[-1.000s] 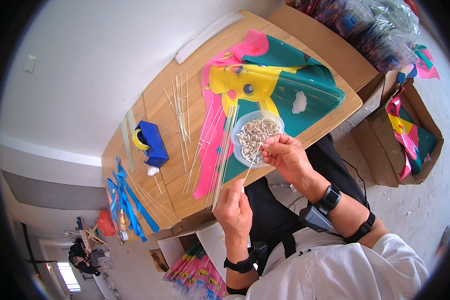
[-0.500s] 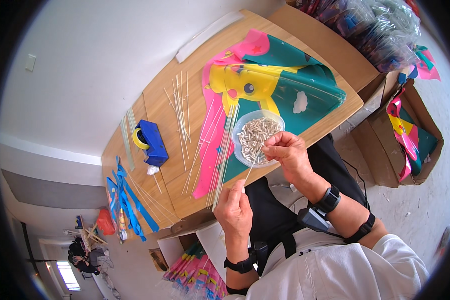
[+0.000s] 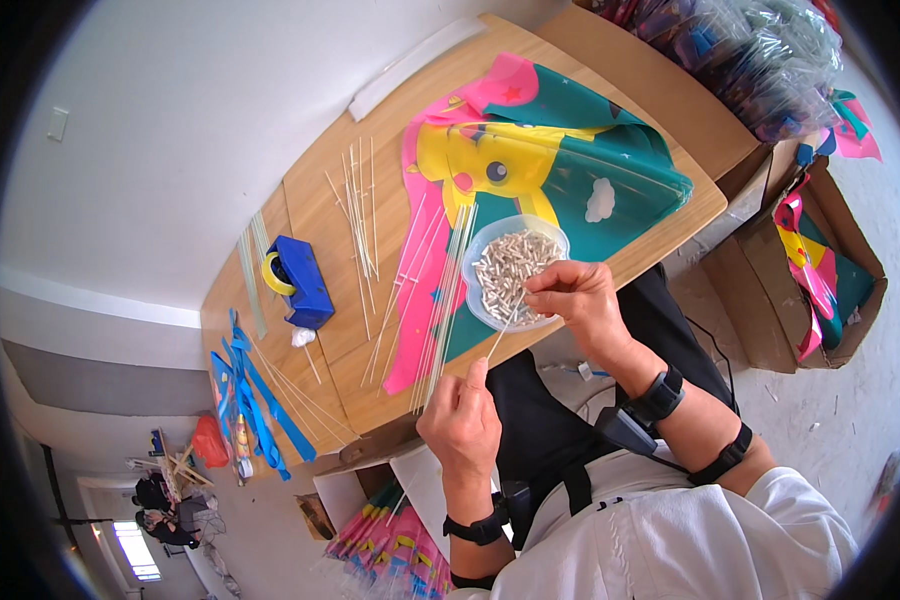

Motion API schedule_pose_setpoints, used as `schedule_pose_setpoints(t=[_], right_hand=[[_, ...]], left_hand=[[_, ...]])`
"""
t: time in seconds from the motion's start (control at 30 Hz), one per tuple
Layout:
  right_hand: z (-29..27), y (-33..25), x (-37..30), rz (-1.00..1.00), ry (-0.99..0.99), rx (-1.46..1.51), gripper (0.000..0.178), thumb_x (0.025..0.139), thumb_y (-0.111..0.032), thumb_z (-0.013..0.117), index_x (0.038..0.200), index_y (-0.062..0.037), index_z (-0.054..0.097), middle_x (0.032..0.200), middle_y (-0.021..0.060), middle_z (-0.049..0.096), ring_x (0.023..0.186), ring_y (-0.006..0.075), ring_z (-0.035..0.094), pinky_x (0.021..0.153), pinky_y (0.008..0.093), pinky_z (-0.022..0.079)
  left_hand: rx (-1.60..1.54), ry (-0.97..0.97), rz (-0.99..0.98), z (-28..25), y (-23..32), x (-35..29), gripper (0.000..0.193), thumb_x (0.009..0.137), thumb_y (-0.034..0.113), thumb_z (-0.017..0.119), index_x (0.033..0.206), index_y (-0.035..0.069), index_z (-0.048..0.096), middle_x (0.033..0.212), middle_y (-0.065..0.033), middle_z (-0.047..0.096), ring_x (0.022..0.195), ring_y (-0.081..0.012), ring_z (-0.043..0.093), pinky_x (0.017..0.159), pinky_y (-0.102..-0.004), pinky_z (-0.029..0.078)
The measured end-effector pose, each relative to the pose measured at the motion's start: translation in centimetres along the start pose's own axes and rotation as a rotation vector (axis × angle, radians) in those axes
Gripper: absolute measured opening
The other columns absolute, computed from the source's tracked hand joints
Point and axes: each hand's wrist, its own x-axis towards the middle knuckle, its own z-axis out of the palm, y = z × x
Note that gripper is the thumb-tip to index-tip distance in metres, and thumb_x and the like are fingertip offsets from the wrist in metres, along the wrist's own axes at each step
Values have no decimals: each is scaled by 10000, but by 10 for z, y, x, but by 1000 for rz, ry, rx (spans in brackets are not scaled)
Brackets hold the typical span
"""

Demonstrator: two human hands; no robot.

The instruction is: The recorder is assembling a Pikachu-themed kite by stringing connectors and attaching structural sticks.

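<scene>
A thin white rod point(image 3: 500, 338) runs slantwise between my two hands. My left hand point(image 3: 462, 428) is closed on it near the table's front edge, thumb along the rod. My right hand point(image 3: 582, 305) pinches at the rod's upper end, over a clear plastic bowl point(image 3: 500, 229); its fingertips hide whatever else is there. Many short white tubes point(image 3: 510, 262) fill the bowl. Beneath the bowl lies a pink, green and yellow printed sheet point(image 3: 605, 150) with a cartoon face. Several long thin rods point(image 3: 448, 300) lie just left of the bowl.
More rods point(image 3: 360, 215) lie on the wooden table point(image 3: 320, 190). A blue tape dispenser point(image 3: 307, 285) and blue ribbons point(image 3: 255, 400) are at the left. Cardboard boxes point(image 3: 760, 300) stand at the right, with plastic-wrapped bundles point(image 3: 760, 70) behind. Another person point(image 3: 160, 510) is far off at lower left.
My left hand has moved slightly down and left, drawing a little away from the right hand. The right hand stays nearly in place over the bowl.
</scene>
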Motion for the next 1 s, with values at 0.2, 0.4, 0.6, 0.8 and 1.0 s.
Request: schedule_pose_setpoints(t=[0.2, 0.4, 0.6, 0.8, 1.0], right_hand=[[1, -1, -2, 18, 12, 28, 64, 727, 18, 687, 790, 21, 679, 700, 38, 650, 600, 86, 562, 568, 222, 451], [-5, 5, 4, 252, -36, 335, 50, 735, 0, 686, 777, 18, 667, 663, 36, 627, 572, 80, 541, 540, 222, 433], [-6, 1, 0, 304, -349, 79, 38, 742, -12, 677, 771, 12, 677, 687, 33, 630, 587, 84, 543, 550, 209, 414], [6, 14, -7, 385, -525, -48, 83, 747, -60, 690, 787, 10, 669, 676, 15, 615, 596, 54, 523, 531, 197, 395], [-1, 16, 6, 268, -350, -180, 90, 750, -62, 648, 775, 25, 652, 644, 25, 597, 585, 78, 544, 524, 219, 428]], left_hand=[[1, -12, -49, 1, 5, 0, 350, 696, -57, 633, 1009, 99, 659, 646, -66, 477, 527, -248, 526, 460, -361, 417], [-138, 11, -136, 6, 11, 0, 208, 730, -86, 599, 890, 42, 633, 665, -101, 520, 549, -239, 535, 499, -340, 428], [-458, -56, -365, 10, 2, -14, 87, 776, -62, 597, 835, -2, 576, 689, -13, 558, 582, -60, 508, 520, -213, 404], [-617, -80, -480, 19, 6, 0, 36, 793, -57, 598, 793, -21, 597, 692, 3, 550, 591, -35, 476, 533, -197, 393], [-494, -111, -405, 29, -13, 0, 35, 791, -45, 601, 812, -18, 595, 671, -36, 539, 592, -76, 497, 544, -231, 412]])
